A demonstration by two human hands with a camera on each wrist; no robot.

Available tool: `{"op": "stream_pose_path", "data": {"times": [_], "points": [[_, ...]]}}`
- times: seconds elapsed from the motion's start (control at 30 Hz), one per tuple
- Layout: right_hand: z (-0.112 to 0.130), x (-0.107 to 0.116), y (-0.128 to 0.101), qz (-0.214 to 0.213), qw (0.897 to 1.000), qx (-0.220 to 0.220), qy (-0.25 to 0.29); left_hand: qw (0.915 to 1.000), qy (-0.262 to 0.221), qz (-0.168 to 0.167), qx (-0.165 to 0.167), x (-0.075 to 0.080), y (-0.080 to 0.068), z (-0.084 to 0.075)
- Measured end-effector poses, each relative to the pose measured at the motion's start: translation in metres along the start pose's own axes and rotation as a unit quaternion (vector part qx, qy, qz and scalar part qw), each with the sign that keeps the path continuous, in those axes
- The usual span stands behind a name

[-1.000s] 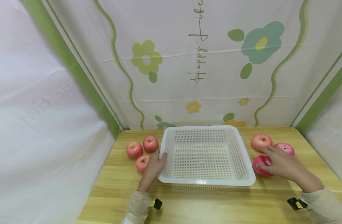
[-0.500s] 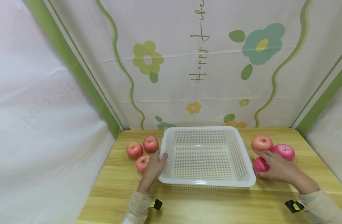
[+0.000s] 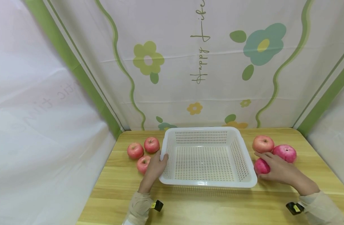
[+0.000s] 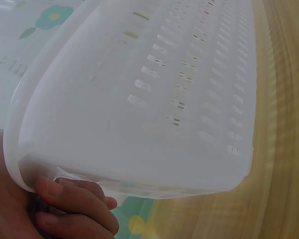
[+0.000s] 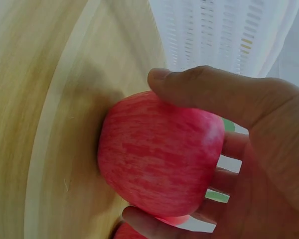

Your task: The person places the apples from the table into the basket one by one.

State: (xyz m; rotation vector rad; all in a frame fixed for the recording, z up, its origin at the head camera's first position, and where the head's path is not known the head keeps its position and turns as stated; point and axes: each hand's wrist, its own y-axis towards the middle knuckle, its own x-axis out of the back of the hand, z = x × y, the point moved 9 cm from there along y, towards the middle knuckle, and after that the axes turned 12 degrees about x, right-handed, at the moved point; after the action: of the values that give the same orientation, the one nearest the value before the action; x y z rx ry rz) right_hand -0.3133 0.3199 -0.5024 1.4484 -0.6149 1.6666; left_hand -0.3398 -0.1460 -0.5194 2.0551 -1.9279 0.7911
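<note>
The right hand (image 3: 279, 170) has its fingers and thumb curled round a red apple (image 3: 261, 166), which sits on the desk (image 3: 205, 203) just beside the right wall of the white perforated basket (image 3: 207, 184). In the right wrist view the thumb (image 5: 214, 89) lies over the top of that apple and the other fingers wrap beneath it, while the fruit's far side rests on the wood. Two more apples lie just beyond this hand: a paler one (image 3: 263, 143) past the fingertips and a pink one (image 3: 284, 153) behind the knuckles, close to the held apple.

The left hand (image 3: 156, 165) grips the basket's left rim, thumb hooked over the edge and into the basket. In the left wrist view its curled fingers (image 4: 77, 201) sit under the rim's lip. Just outside this hand, away from the basket, are three red apples: one (image 3: 143, 164) right against the back of the hand, one (image 3: 135, 150) farther out, and one (image 3: 151, 144) beyond the knuckles near the basket's far left corner.

Behind the desk, past both hands, hangs a white cloth backdrop (image 3: 200, 62) printed with flowers and green wavy lines.
</note>
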Motion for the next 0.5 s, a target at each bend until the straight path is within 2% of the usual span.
{"op": "stream_pose_path", "data": {"times": [0.27,0.5], "points": [[-0.0020,-0.0001,0.0017,-0.006,1.000,-0.003,-0.013,1.0000,0.000,-0.001,0.003,-0.0003,0.0015,0.0012],[-0.0042,-0.0033,0.0015,0.001,1.000,-0.014,-0.004,1.0000,0.001,0.002,0.005,-0.0009,0.0015,0.0024]]}}
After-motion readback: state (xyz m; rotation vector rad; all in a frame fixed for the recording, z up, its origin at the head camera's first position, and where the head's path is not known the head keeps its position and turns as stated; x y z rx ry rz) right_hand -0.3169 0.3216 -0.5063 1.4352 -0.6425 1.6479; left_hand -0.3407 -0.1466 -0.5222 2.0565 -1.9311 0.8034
